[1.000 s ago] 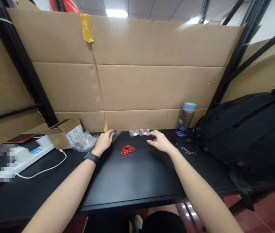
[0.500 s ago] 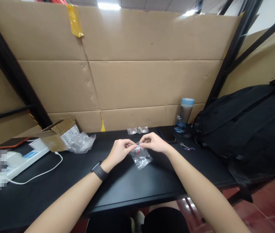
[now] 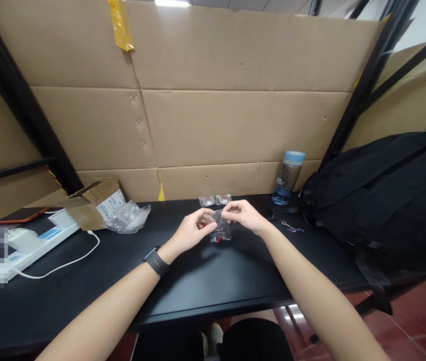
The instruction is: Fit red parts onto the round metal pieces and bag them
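Note:
Between my hands is a small clear plastic bag with a red mark near its lower end. My right hand pinches its upper right edge between thumb and fingertips. My left hand is closed at the bag's left side, thumb in front and fingers curled behind. A bit of red shows inside the left hand's curl; what it belongs to is hidden. Just beyond my hands, two small clear packets with red marks and round contents lie side by side on the black table.
At left are an opened cardboard box, crumpled plastic wrap and a white power strip with a cable. A water bottle, a keychain and a black backpack stand or lie at right. Cardboard walls the back.
The bag hung down toward me from both hands' fingertips; now it sits higher, its red mark at the lower end. My left fingers have curled more, and the view has shifted slightly.

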A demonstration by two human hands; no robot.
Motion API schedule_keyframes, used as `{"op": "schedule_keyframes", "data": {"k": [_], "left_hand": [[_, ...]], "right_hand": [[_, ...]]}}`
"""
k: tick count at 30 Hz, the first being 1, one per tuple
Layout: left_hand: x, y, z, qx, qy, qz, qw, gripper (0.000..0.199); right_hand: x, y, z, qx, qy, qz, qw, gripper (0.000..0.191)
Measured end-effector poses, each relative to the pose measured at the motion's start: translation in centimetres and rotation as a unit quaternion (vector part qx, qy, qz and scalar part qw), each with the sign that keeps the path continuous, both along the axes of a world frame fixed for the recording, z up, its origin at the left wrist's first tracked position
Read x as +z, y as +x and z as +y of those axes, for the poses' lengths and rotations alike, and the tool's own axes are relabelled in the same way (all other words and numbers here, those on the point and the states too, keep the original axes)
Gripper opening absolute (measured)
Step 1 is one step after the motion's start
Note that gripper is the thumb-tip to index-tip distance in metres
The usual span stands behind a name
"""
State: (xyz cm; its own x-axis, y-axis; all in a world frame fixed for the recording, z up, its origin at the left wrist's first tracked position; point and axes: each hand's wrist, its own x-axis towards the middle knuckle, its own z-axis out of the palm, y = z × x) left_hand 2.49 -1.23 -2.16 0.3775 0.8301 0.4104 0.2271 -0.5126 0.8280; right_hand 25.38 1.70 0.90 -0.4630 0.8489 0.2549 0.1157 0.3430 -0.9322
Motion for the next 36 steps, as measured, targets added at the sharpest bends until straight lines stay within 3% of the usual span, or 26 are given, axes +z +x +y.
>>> {"op": "schedule_keyframes", "data": {"k": [4,8,19,25,29,32,34,36], "left_hand": [[-0.9,0.2,0.4,-0.037,-0.045,-0.013,0.998,0.048],[-0.9,0.4,0.5,-0.046,-0.053,-0.032,0.997,0.034],[0.5,-0.2,0.6,0.017,-0.085,-0.143,0.986,0.035],[0.6,-0.4,0.7,0.062,-0.029,-0.106,0.992,0.026],[0.5,-0.7,0.9,0.046,-0.040,-0.093,0.994,0.025],[1.1,-1.0,0.4,0.080,0.035,-0.066,0.994,0.030],[1.8,-1.1,-0.3,0.159,0.138,-0.029,0.977,0.032],[2.5,-1.1,-1.2,0.194,0.232,0.040,0.952,0.031]], "right_hand": [[0.4,0.1,-0.1,-0.030,0.000,0.032,0.999,0.032],[0.5,0.2,0.0,-0.044,0.000,0.091,0.995,0.032],[-0.7,-1.1,-0.4,0.016,-0.003,0.057,0.998,0.048],[-1.0,-1.4,0.0,-0.013,0.014,0.050,0.999,0.033],[-0.7,-1.3,-0.1,-0.014,0.011,0.058,0.998,0.030],[-0.6,-1.2,-0.1,-0.034,0.011,0.067,0.997,0.029],[-0.6,-1.2,-0.1,-0.076,0.019,0.075,0.994,0.033],[-0.7,-1.3,0.0,-0.116,0.029,0.079,0.990,0.038]]}}
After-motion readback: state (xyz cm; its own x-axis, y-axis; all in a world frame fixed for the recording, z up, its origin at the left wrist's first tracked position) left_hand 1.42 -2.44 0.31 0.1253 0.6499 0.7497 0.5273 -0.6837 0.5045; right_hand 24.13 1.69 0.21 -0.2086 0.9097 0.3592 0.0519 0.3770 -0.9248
